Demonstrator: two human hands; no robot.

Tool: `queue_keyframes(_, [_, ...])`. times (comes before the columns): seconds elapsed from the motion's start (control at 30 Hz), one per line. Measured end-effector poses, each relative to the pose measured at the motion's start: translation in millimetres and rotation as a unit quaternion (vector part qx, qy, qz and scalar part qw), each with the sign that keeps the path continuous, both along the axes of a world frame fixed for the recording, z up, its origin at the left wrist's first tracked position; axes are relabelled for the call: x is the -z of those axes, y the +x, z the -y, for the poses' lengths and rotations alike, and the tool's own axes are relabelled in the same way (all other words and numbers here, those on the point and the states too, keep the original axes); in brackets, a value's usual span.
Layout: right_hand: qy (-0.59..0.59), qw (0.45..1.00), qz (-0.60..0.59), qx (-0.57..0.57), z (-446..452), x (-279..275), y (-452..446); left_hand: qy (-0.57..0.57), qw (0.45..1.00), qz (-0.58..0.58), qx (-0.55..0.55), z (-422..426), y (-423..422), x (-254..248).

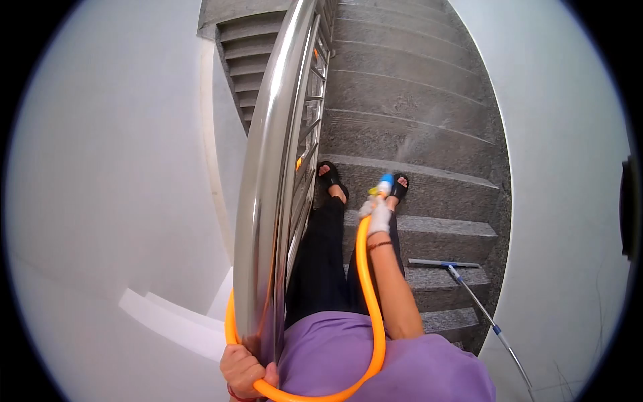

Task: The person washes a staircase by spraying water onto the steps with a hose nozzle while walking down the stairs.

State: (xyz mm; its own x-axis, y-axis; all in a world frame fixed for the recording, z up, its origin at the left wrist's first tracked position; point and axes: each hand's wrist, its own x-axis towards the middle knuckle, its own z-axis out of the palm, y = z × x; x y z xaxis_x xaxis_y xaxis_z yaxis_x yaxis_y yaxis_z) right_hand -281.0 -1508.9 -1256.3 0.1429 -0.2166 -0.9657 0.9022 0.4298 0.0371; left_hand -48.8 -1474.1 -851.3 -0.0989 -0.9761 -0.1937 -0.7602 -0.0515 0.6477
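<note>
My right hand (378, 213), in a pale glove, is closed around the hose end just behind a blue-and-white spray nozzle (386, 182). A faint spray of water leaves the nozzle toward the steps in front. From there the orange hose (370, 288) loops down past my purple shirt to my left hand (242, 368). Bare fingers of that hand are wrapped round the hose beside the lower end of the metal handrail (268, 201). Beyond that hand the hose runs up behind the rail.
Grey stone stairs (408, 90) descend ahead, bounded by a white wall (562, 134) on the right. A squeegee (442, 263) with a long pole lies across the steps at lower right. My feet in black sandals (331, 175) stand on a step. Another flight (251, 60) shows left of the railing.
</note>
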Motion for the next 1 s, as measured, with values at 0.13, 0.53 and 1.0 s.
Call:
queue_keyframes(0.13, [0.053,0.982,0.182,-0.006,-2.1,-42.0,64.6,-0.009,1.0,-0.016,-0.016,-0.8,0.1,0.3])
queue_keyframes(0.53, [0.047,0.994,0.082,-0.061,25.2,-31.4,95.6,0.003,1.0,0.012,-0.002,-0.1,-5.3,-0.1])
queue_keyframes(1.0, [0.055,0.998,-0.015,0.012,41.7,7.9,14.3,0.013,0.999,0.041,0.02,0.9,-10.4,1.3])
